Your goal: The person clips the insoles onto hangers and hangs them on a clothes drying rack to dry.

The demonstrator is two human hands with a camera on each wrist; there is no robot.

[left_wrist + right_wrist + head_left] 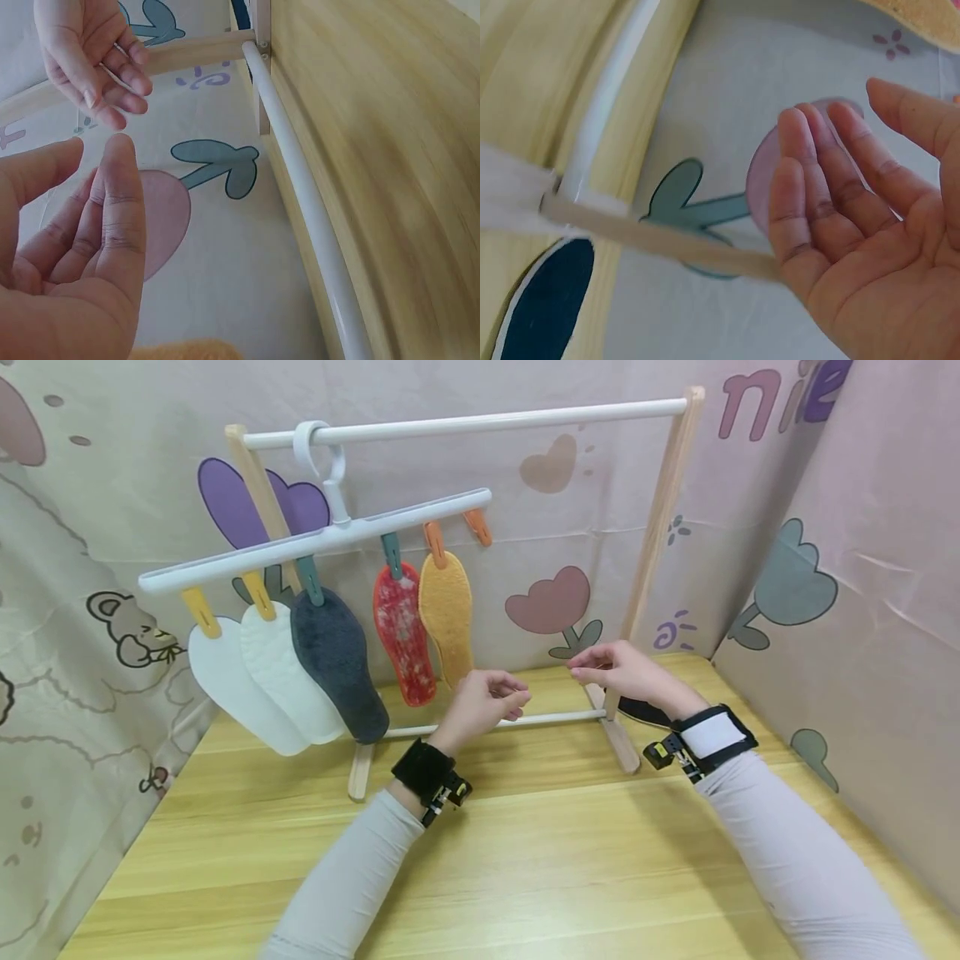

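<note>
My left hand hovers over the table just in front of the yellow-orange insole, its fingers loosely bent and nothing between them. To its right, near the stand's right post, my right hand is raised with relaxed fingers, also holding nothing. From a tilted white hanger hang several insoles by clips: two white ones, a dark blue one, a red one and the yellow-orange one. An orange clip at the hanger's right end holds nothing. Behind the right foot lies a dark insole, partly hidden in the head view.
The hanger's hook sits over the left part of the stand's white top bar. Wooden posts and a low white crossbar complete the stand. A printed cloth rises behind the wooden table.
</note>
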